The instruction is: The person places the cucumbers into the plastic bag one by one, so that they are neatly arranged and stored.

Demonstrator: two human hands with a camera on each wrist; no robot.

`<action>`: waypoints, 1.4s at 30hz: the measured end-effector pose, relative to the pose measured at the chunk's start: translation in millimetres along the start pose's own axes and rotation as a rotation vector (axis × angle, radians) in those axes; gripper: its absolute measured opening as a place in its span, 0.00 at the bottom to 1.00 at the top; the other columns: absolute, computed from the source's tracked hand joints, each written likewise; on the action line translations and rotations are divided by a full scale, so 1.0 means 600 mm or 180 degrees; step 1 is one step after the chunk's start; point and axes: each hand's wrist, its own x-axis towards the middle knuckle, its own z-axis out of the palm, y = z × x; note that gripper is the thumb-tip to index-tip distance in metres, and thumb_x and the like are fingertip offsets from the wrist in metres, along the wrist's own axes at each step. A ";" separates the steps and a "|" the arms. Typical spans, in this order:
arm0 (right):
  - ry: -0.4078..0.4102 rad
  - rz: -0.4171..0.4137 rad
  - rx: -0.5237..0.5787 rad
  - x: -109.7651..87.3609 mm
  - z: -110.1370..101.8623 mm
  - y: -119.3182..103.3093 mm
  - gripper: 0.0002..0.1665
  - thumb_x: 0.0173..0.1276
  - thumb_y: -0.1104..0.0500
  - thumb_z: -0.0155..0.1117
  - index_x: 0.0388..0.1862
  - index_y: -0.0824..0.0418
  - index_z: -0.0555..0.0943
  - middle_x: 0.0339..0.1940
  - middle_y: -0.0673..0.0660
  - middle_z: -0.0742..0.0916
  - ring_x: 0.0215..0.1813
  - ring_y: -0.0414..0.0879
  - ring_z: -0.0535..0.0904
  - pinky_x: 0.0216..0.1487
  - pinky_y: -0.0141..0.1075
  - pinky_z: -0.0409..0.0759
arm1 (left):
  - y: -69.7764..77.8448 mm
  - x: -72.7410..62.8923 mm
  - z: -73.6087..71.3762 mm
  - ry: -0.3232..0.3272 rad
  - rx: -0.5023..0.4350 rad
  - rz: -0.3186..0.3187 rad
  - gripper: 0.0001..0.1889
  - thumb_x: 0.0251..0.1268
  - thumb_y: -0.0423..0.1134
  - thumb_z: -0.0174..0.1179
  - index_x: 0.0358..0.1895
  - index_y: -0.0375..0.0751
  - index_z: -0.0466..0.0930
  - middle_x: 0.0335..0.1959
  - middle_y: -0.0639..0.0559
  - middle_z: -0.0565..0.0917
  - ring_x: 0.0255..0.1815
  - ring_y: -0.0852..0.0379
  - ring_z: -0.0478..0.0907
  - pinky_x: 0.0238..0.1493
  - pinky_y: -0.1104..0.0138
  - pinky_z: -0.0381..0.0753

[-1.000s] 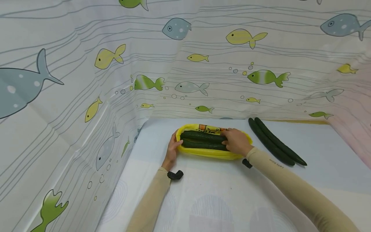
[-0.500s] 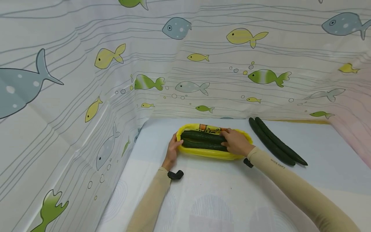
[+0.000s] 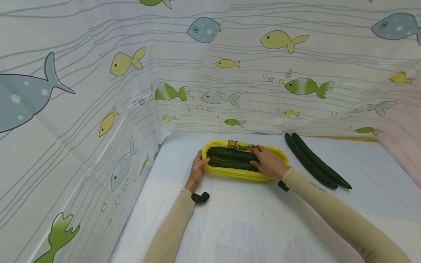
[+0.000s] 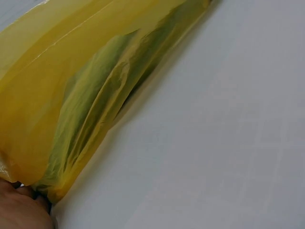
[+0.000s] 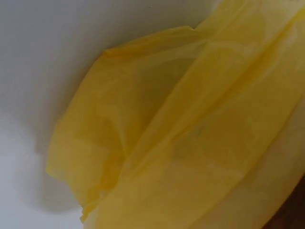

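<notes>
A yellow plastic bag (image 3: 243,174) with dark print lies on the table, its mouth spread wide. Two dark green cucumbers (image 3: 230,153) are inside it, side by side. At the bag's left end my left hand (image 3: 194,171) grips the edge, thumb over the rim; the left wrist view shows this hand (image 4: 21,207) at the gathered plastic. My right hand (image 3: 270,162) reaches into the bag from the right, fingers curled over the cucumbers' right ends, which it hides. The bag's thin yellow plastic (image 5: 157,129) fills most of the right wrist view.
Two more long cucumbers (image 3: 312,160) lie together on the table to the right of the bag, slanting toward the front right. A fish-patterned curtain (image 3: 250,80) stands behind the table and along its left side. The pale tabletop (image 3: 256,208) extends in front.
The whole head view has shifted slightly. Both hands, the bag and the cucumbers keep the same places relative to each other.
</notes>
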 end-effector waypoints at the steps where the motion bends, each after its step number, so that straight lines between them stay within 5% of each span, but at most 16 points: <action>1: -0.0017 0.0005 -0.0012 -0.001 -0.001 0.000 0.31 0.81 0.49 0.63 0.72 0.67 0.75 0.64 0.70 0.82 0.58 0.62 0.83 0.61 0.57 0.83 | 0.000 0.000 0.000 -0.0013 -0.0009 0.0016 0.35 0.74 0.43 0.48 0.84 0.45 0.58 0.82 0.43 0.66 0.81 0.43 0.62 0.86 0.47 0.52; 9: -0.0151 -0.0025 -0.0113 -0.011 -0.016 0.017 0.36 0.77 0.46 0.68 0.72 0.69 0.75 0.60 0.69 0.82 0.55 0.60 0.81 0.60 0.56 0.83 | -0.001 0.001 -0.003 -0.0053 0.0009 0.0128 0.33 0.76 0.41 0.47 0.83 0.45 0.59 0.80 0.41 0.67 0.81 0.43 0.62 0.84 0.48 0.53; 20: -0.0373 0.0036 -0.0300 -0.031 -0.040 0.033 0.47 0.69 0.43 0.75 0.76 0.70 0.71 0.65 0.74 0.80 0.64 0.67 0.79 0.65 0.60 0.80 | 0.000 0.000 -0.001 -0.0065 -0.0039 0.0104 0.34 0.76 0.41 0.48 0.84 0.45 0.58 0.81 0.41 0.67 0.81 0.43 0.63 0.84 0.48 0.54; 42: -0.0701 -0.0032 -0.0035 -0.060 -0.079 0.014 0.51 0.71 0.46 0.74 0.80 0.72 0.63 0.75 0.80 0.71 0.72 0.75 0.72 0.72 0.65 0.73 | 0.001 -0.002 0.001 -0.0046 -0.0085 0.0091 0.35 0.74 0.40 0.48 0.84 0.44 0.57 0.82 0.40 0.64 0.82 0.43 0.61 0.85 0.48 0.53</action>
